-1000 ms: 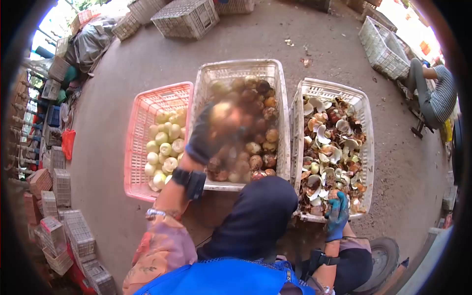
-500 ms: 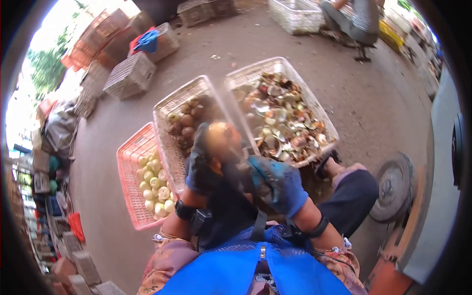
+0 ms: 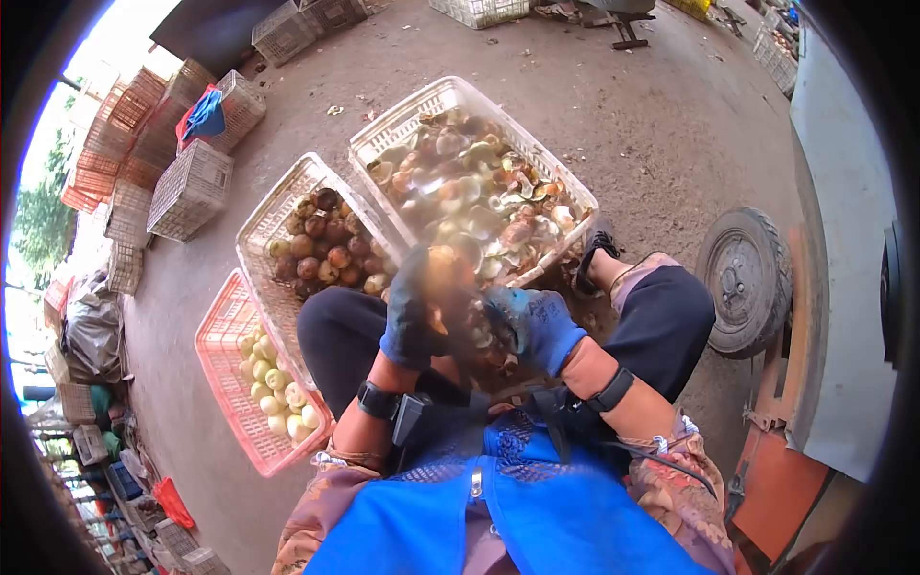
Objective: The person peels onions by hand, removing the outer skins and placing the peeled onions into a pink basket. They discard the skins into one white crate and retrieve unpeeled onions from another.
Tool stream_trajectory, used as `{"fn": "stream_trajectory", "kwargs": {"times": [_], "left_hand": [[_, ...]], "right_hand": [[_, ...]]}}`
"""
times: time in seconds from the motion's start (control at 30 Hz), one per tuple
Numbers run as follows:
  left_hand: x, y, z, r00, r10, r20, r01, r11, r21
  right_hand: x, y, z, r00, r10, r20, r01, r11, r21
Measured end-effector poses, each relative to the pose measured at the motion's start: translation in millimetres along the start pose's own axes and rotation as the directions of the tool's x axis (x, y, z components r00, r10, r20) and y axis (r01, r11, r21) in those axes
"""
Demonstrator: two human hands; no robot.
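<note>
My left hand [image 3: 410,311], in a dark blue work glove, is closed around a brown-skinned onion [image 3: 447,273], blurred by haze in the view. Close beside it, my right hand [image 3: 544,328] wears a blue glove with a soiled palm. Its fingers are curled; whatever they grip is hidden. Beyond my hands stands a white crate [image 3: 585,196] of onion peelings [image 3: 460,182]. To its left, a second pale crate [image 3: 251,244] holds unpeeled brown onions [image 3: 331,244]. A pink crate [image 3: 222,359] contains pale peeled onions [image 3: 278,388].
A wheel [image 3: 743,283] stands at my right by an orange metal part [image 3: 776,489]. Stacked crates [image 3: 192,187] line the left side. A red bag [image 3: 173,501] lies at lower left. Another white crate [image 3: 484,10] is at the top.
The view has shifted, so the crates appear farther left and the wheel shows more fully. My left hand still holds the onion, with my right hand close beside it.
</note>
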State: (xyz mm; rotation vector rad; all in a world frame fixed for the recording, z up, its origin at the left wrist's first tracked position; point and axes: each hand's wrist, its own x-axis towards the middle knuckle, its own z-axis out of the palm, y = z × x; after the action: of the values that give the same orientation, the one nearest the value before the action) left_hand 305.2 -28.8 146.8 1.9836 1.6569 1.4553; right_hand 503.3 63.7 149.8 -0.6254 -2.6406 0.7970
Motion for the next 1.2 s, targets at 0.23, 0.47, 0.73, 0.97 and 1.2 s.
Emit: {"fn": "stream_trajectory", "kwargs": {"times": [0.23,0.47,0.73,0.97,1.2], "left_hand": [[-1,3,24,0.926,-0.369,-0.075,0.316,0.871,-0.376],[5,-12,22,0.905,-0.421,-0.067,0.424,0.904,0.059],[-4,-29,15,0.412,-0.595,0.689,0.528,-0.461,-0.714],[8,-1,31,0.882,-0.453,0.127,0.466,0.798,-0.383],[10,1,36,0.576,-0.755,0.313,0.717,0.281,-0.638]], "right_hand": [[4,-28,-7,0.937,0.318,0.144,-0.290,0.939,-0.186],[5,-23,-3,0.947,0.301,0.107,-0.292,0.951,-0.098],[5,23,-3,0.992,0.077,0.102,-0.034,0.926,-0.377],[-3,3,16,0.980,0.196,-0.038,-0.197,0.980,-0.013],[5,34,14,0.997,0.071,-0.023,-0.075,0.934,-0.348]]}}
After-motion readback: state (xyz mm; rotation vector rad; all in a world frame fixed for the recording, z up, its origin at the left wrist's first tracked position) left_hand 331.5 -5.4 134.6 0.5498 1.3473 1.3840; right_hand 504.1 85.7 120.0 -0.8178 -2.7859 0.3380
